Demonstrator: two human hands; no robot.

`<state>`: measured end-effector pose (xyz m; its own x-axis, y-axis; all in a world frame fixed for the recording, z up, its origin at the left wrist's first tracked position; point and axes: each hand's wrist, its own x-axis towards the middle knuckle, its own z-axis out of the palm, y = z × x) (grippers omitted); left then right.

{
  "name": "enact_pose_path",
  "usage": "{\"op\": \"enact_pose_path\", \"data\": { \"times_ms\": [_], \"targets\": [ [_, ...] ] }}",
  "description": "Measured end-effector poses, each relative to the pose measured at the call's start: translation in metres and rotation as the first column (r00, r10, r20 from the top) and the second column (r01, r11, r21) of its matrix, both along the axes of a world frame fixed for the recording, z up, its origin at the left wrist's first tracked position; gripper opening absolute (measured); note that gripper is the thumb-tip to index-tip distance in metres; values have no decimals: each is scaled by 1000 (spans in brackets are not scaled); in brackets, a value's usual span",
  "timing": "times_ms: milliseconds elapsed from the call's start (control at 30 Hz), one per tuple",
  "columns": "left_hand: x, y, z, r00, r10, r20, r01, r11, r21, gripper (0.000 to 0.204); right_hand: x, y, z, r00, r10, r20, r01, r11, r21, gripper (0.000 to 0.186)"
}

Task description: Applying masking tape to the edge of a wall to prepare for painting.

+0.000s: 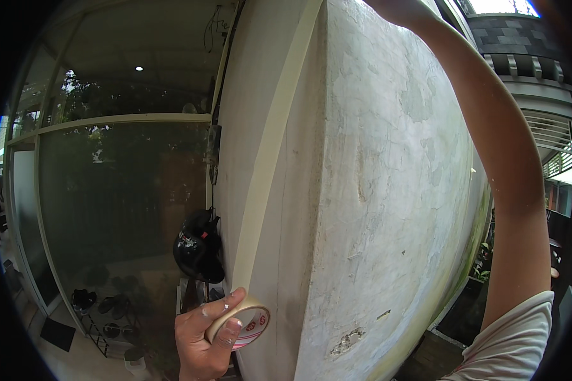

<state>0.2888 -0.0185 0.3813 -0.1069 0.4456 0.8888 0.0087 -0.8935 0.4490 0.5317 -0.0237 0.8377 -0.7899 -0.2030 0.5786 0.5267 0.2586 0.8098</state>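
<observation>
My left hand (pixel 200 340) is closed round a roll of masking tape (pixel 260 322), thumb in front and fingers across its top. From the roll a long cream strip of tape (pixel 270 152) runs upward, stretched straight along the wall beside its corner, and leaves the picture at the top. My right arm (pixel 511 165) is raised high. Only the wrist and base of my right hand (pixel 397 11) show at the upper edge, near the wall's top; its fingers are out of view.
The weathered plaster wall (pixel 388 178) has peeling paint and a sharp vertical corner. A black helmet (pixel 199 249) hangs left of it, by a large glass window (pixel 121 184). Shoes on a low rack (pixel 111 317) stand at lower left. Plants (pixel 483 270) grow at right.
</observation>
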Motion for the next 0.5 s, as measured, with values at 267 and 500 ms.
{"op": "enact_pose_path", "data": {
  "times_ms": [267, 500],
  "targets": [
    [7, -2, -4, 999, -23, 30, 21, 997, 70, 36, -1, -3, -17, 999, -6, -32, 5, 1000, -30, 23],
    [11, -4, -7, 1000, 17, 7, -18, 991, 130, 38, -5, -5, -5, 973, 231, 16, -221, 947, -235, 21]
  ]
}}
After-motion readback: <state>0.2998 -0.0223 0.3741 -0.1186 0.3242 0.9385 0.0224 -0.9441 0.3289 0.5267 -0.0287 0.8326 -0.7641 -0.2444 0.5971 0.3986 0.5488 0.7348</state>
